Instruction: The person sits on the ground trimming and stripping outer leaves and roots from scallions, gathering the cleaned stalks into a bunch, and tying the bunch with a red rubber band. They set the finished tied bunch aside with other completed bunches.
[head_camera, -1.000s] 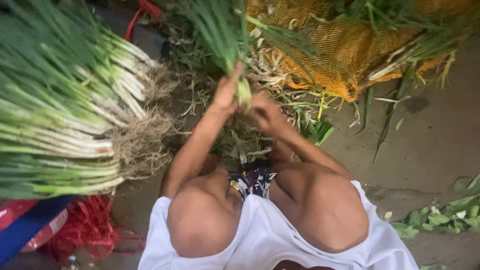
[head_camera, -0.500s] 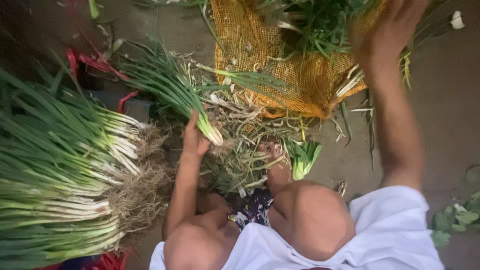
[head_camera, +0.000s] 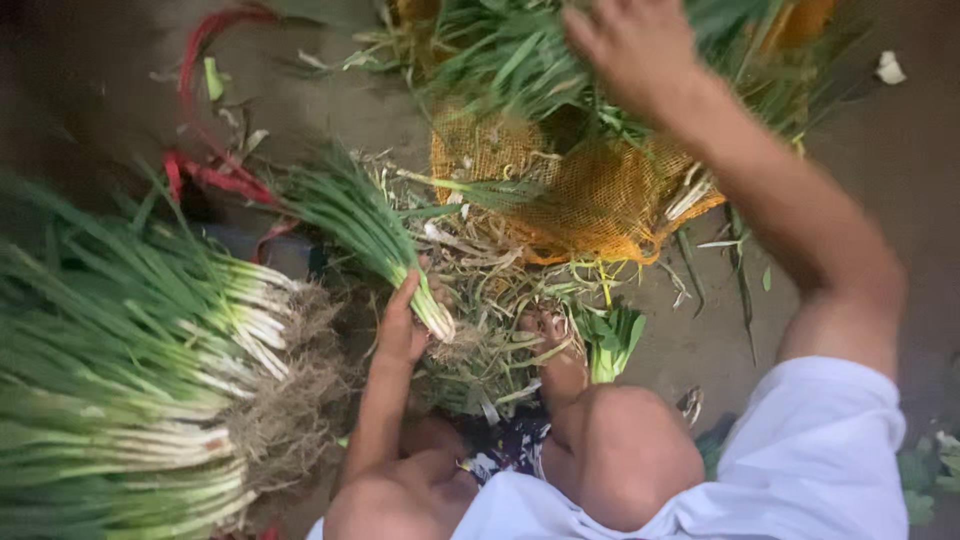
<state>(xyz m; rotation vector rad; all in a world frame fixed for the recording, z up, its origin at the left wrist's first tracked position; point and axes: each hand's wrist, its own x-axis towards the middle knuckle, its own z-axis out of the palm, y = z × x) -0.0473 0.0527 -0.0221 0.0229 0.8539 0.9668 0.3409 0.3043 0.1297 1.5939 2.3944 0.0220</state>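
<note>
Our left hand (head_camera: 402, 325) grasps a small scallion bunch (head_camera: 365, 225); at one o'clock, our right hand (head_camera: 630, 45) clutches greens (head_camera: 510, 60) above orange netting (head_camera: 590, 195).

the scene is taken in by a single head-worn camera, pointed steeply down over the person's own knees and lap at six o'clock. the ground is viewed from close range. the left hand (head_camera: 403, 325) is caught near centre, the right hand (head_camera: 632, 42) at the frame's edge towards one o'clock. a stacked pile of spring onions (head_camera: 130, 370) is cut off at nine o'clock. no second view is provided, so nothing is shared.
</note>
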